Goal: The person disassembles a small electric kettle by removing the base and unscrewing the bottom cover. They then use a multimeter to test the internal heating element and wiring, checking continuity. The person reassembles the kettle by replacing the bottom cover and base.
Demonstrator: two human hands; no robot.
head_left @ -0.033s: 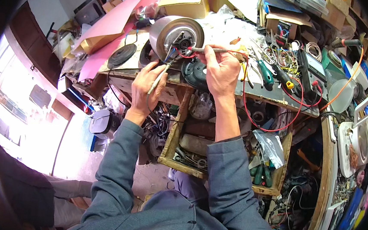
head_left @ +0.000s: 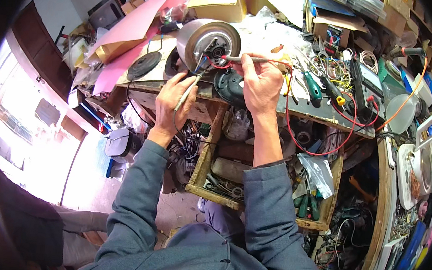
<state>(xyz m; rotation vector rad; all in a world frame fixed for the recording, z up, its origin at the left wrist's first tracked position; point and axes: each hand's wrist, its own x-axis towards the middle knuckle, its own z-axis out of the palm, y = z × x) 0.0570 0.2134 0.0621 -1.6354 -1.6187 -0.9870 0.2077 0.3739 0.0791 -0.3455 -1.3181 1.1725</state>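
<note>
Two probes (head_left: 185, 96) (head_left: 233, 58), one metal drum (head_left: 199, 38)

A pink sheet (head_left: 135, 31) lies near a cardboard box (head_left: 217, 4), green-handled tools (head_left: 314, 209) in a wooden drawer (head_left: 215, 196).

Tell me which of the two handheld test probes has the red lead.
The test probe in the right hand: its red lead loops out to the right, while the other probe, in the left hand, has a dark lead.

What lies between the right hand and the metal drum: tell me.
In the head view, a grey probe, held by the right hand, spans the stretch toward the metal drum.
</note>
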